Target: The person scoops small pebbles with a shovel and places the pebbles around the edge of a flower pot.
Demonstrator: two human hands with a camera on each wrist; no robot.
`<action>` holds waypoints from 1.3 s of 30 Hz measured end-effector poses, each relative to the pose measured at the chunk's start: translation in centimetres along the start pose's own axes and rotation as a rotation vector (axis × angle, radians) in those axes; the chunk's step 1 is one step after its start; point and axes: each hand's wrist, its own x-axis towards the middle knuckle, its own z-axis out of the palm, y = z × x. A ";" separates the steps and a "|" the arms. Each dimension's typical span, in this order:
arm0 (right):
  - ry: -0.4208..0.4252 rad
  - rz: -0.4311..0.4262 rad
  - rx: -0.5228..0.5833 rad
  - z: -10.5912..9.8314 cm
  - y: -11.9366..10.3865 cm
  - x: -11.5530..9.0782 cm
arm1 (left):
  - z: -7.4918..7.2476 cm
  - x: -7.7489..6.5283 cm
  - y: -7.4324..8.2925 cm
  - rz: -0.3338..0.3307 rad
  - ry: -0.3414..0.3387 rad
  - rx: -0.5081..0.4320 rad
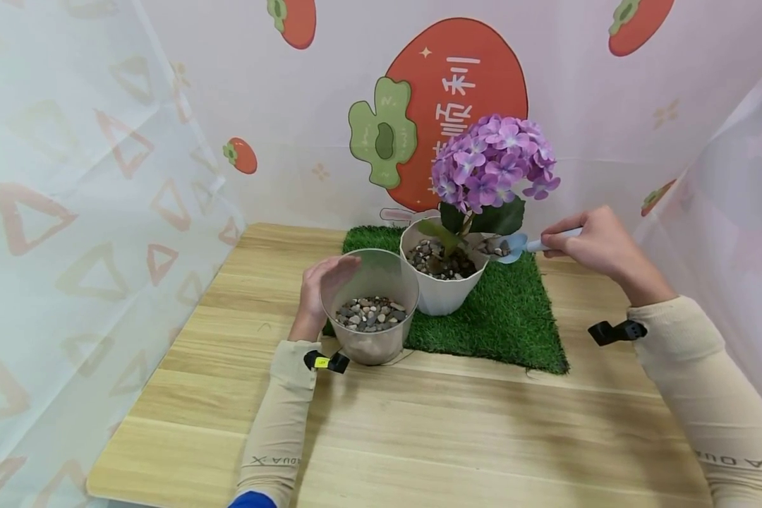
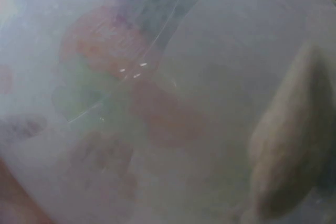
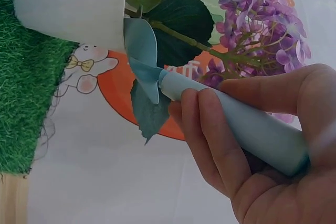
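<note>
My right hand (image 1: 593, 243) grips the pale blue handle of a small garden trowel (image 3: 226, 114). Pebbles lie in the trowel's blade, which crosses the right rim of a white flowerpot (image 1: 444, 296). Out of the pot rises a purple hydrangea (image 1: 495, 166) with green leaves; dark soil and pebbles surround its stem. To the left of the pot, my left hand (image 1: 317, 289) holds the far left side of a clear plastic container (image 1: 371, 349), its fingers showing through the wall. Pebbles (image 1: 370, 315) cover the container's bottom. A blurred stone shape fills the right of the left wrist view.
Under the pot lies a green artificial grass mat (image 1: 508, 331) on a wooden table (image 1: 482, 430). The container stands at the mat's front left corner. A patterned cloth backdrop (image 1: 305, 92) closes off the back, with cloth walls at both sides.
</note>
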 end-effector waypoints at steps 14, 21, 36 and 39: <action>0.035 -0.049 -0.131 0.4 -1.8 -0.1 | 0.3 -0.2 0.2 0.027 -0.005 -0.009; 0.077 -0.116 -0.200 1.2 -2.8 -0.6 | 0.9 -0.4 0.4 0.040 0.033 0.014; 0.105 -0.242 -0.265 2.1 -4.5 -2.1 | -0.2 0.1 -0.1 -0.001 -0.006 -0.021; 0.099 -0.256 -0.274 2.1 -4.9 -2.3 | -0.3 0.2 -0.2 -0.007 -0.007 -0.026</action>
